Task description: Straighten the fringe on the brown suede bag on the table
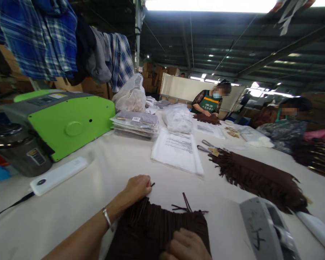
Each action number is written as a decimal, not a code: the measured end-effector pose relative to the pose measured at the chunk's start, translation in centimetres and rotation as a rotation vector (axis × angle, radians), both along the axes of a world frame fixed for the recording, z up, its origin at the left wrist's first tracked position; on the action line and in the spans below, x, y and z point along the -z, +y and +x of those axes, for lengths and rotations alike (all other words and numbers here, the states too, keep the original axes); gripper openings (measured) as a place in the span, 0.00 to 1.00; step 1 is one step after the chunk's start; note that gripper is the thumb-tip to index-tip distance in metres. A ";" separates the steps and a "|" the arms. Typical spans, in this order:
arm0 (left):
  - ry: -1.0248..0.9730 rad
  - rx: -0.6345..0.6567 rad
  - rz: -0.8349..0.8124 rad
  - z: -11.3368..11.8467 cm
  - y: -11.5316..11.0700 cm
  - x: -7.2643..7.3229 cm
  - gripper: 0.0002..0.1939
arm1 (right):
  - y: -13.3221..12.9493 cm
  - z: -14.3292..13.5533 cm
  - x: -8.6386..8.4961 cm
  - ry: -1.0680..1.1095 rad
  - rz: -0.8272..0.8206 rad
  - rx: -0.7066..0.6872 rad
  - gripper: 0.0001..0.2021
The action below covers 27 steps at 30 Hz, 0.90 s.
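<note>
One brown fringed cloth (151, 231), lying on the white table (119, 159), nearer the wearer than the green machine (73, 130) and to its right. Two hands, set apart: left hand (138, 187) at the far left edge of the cloth, fingers closed on fringe, one strand tip jutting past them; right hand (188, 245) curled over the cloth's near right part, blurred, so whether it grips cannot be told. One bracelet (107, 219), left wrist. One flask (18, 151), just in front of the machine at its left. One white device (61, 177) with black strap, nearer than the machine. One stack of packets (135, 124), just right of the machine; one clear bag (130, 95), behind that stack. One printed sheet (176, 148), farther right of the machine. One second fringed piece (260, 173), brown, well right of the machine, tag (214, 151) at its far end. One grey dispenser (268, 231), right of the machine and nearer. Plaid shirts (59, 39), hanging above the machine. One co-worker (209, 103), masked and aproned, beyond the machine to the right, hands on brown fringe.
</note>
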<state>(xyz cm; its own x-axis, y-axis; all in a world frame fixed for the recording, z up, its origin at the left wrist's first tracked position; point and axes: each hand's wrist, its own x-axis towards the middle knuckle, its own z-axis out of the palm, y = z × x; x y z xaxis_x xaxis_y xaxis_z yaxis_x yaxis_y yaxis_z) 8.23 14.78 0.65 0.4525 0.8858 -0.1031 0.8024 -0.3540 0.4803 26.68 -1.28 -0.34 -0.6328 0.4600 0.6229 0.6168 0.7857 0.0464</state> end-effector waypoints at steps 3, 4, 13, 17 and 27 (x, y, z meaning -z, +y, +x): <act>-0.144 0.058 -0.017 -1.5 -1.0 -0.3 0.03 | 0.6 -1.1 -3.4 0.153 -0.136 -0.010 0.05; -0.195 0.085 -0.028 -2.1 -1.6 -0.5 0.03 | 0.8 -1.2 -4.0 0.224 -0.214 0.014 0.07; -0.306 0.175 0.042 -6.7 -11.0 0.4 0.05 | 2.8 -3.1 -2.4 0.313 -0.704 0.217 0.24; -0.272 0.290 0.250 -8.3 -14.2 1.0 0.06 | 2.1 -4.4 -2.1 0.169 -0.732 0.152 0.26; -0.449 0.028 0.214 -8.2 -10.1 -0.8 0.09 | -0.6 -5.0 2.8 0.019 -0.444 0.031 0.19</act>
